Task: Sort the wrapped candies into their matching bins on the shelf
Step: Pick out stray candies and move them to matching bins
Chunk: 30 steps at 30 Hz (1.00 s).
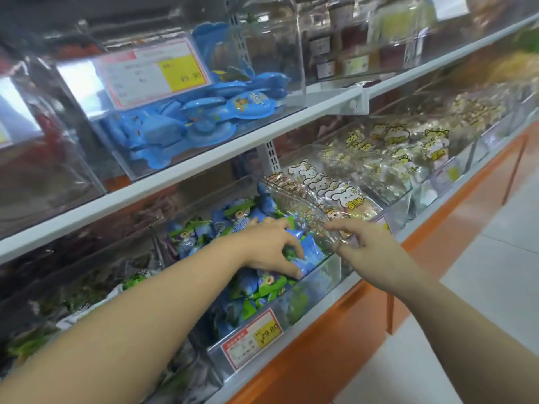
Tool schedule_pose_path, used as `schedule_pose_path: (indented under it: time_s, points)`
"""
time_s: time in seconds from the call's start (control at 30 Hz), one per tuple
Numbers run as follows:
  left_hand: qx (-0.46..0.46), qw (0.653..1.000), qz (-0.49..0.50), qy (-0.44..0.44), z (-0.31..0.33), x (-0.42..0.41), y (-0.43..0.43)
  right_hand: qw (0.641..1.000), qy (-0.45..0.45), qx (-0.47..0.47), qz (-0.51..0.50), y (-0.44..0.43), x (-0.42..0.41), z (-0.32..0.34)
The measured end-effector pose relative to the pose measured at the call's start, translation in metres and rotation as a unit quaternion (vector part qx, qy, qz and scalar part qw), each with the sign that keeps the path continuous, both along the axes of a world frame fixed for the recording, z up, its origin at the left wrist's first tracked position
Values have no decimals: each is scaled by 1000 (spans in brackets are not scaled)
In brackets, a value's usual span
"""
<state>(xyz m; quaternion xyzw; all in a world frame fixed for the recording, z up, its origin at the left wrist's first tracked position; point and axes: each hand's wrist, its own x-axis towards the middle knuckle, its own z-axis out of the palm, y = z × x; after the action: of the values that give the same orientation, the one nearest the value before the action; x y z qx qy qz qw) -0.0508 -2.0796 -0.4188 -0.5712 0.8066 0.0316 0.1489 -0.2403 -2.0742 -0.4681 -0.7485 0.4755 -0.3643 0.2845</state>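
Both bare forearms stretched forward, left hand [269, 247] turned palm down, fingers [292, 242] curled round candies [310, 249], right hand [364, 252] pinched on a clear lid [291, 206].

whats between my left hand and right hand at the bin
Head view: the lifted clear bin lid, its lower edge pinched by the right hand, and blue wrapped candies that the left hand grips.
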Motion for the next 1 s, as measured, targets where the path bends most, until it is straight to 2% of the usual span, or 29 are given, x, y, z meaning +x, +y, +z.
schedule_pose_path:
  time_s: [0.27, 0.5, 0.73, 0.87, 1.0]
  points:
    - [11, 999, -25, 36, 10, 37, 36, 1000, 19, 19, 17, 6, -1, 7]
    - [-28, 998, -43, 24, 15, 56, 57, 999, 4, 31, -9, 11, 2, 10]
    - [-104, 992, -73, -2, 12, 79, 79, 999, 7, 33, -5, 13, 0, 13]
    - [-109, 994, -28, -3, 14, 83, 83, 999, 16, 35, 2, 16, 1, 17]
    - [-171, 985, 20, -29, 20, 82, 79, 999, 16, 42, -3, 17, 0, 17]
